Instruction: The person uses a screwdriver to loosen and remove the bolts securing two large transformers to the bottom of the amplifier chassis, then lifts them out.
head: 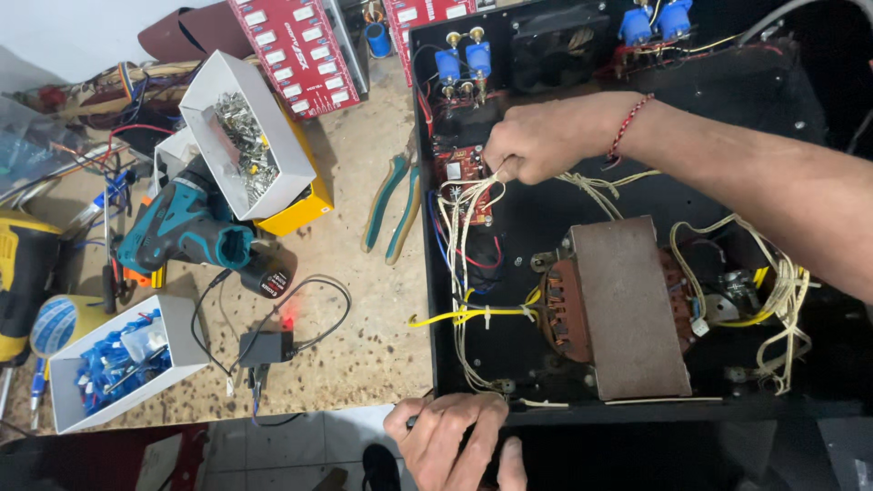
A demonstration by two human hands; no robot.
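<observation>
Here we pinch the bundle of pale wires (pixel 466 195) just beside the small red circuit board (pixel 462 182), near the upper left corner of the open black chassis (pixel 527 245). Our right hand (pixel 536 138) reaches in from the right, its grip closed narrow on those wires. Our left hand (pixel 450 436) clamps the chassis front edge, fingers curled tight on it. We judge the wires are being seated or sorted at the board; any following move calls for a steady pull without straining the joints. The brown transformer (pixel 627 309) sits mid-chassis, yellow leads beside it. On the tabletop (pixel 364 300) lie green-handled pliers (pixel 393 209), a teal cordless drill (pixel 195 232) and a white box of screws (pixel 241 136).
</observation>
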